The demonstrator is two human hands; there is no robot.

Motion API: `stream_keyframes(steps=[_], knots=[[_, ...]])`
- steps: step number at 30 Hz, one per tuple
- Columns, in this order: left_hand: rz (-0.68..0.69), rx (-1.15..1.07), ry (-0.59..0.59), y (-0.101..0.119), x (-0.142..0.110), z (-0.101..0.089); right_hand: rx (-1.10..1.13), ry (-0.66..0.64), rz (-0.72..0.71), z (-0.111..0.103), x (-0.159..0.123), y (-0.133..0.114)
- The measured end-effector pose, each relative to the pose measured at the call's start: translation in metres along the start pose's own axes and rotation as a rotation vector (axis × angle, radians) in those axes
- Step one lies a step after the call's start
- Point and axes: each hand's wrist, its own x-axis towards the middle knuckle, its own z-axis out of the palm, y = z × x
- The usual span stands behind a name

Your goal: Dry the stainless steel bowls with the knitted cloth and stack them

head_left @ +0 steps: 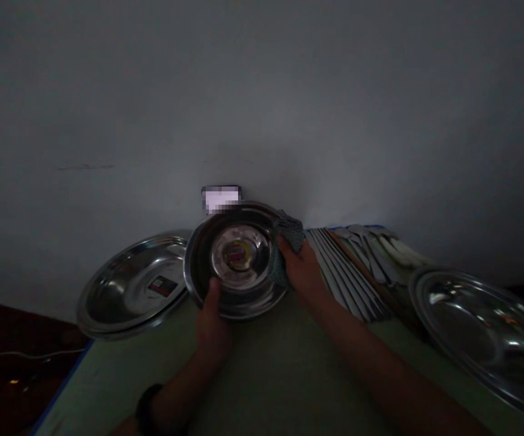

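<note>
A round steel bowl [237,300] with a yellow and red label inside its base is tilted up toward me over the table. My left hand [212,324] grips its lower left rim, the thumb lying over the inside edge and the fingers hidden beneath. At the right rim, my right hand [300,266] is closed on a dark grey-green checked cloth [290,229], which is folded over the bowl's edge and lies against its inner wall. The fingers of that hand are mostly hidden behind the cloth and rim.
Oval steel trays [129,290] with a dark label lie stacked at the left. More oval trays [475,327] sit at the right. Between them are several chopsticks or slim rods [346,275] and several spoons [371,251]. A phone with a blurred screen [222,198] leans on the wall behind the bowl.
</note>
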Motion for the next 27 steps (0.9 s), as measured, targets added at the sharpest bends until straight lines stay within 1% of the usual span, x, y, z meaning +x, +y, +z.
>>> stream_keyframes(steps=[2,4,6,9,11,13,15,16,19,21,25,27], knots=[[0.036,-0.017,0.09,0.001,-0.001,0.012,-0.061,-0.043,-0.033,-0.009,0.008,-0.003],[0.009,-0.049,0.097,0.003,-0.001,0.023,-0.194,-0.106,-0.119,-0.025,0.019,-0.011],[-0.031,-0.092,0.037,0.008,0.0,0.031,-0.302,-0.186,-0.197,-0.044,0.029,-0.021],[-0.145,-0.117,-0.096,0.013,-0.002,0.032,-0.421,-0.333,-0.271,-0.065,0.034,-0.036],[-0.245,-0.065,-0.168,0.014,-0.003,0.027,-0.475,-0.409,-0.298,-0.07,0.033,-0.042],[-0.272,-0.005,-0.197,0.012,-0.004,0.023,-0.508,-0.426,-0.32,-0.068,0.031,-0.046],[-0.212,0.01,-0.169,0.01,-0.004,0.02,-0.517,-0.375,-0.336,-0.064,0.03,-0.047],[-0.179,0.006,-0.13,0.009,-0.003,0.019,-0.505,-0.336,-0.335,-0.06,0.03,-0.047],[-0.116,0.005,0.008,0.008,0.001,0.019,-0.399,-0.199,-0.303,-0.048,0.028,-0.042],[-0.096,0.011,0.059,0.009,0.002,0.018,-0.306,-0.131,-0.26,-0.038,0.025,-0.036],[-0.052,0.035,0.055,0.015,0.002,0.013,-0.134,-0.032,-0.144,-0.015,0.013,-0.016],[-0.031,0.038,-0.014,0.018,0.001,0.014,-0.068,-0.004,-0.088,-0.006,0.008,-0.006]])
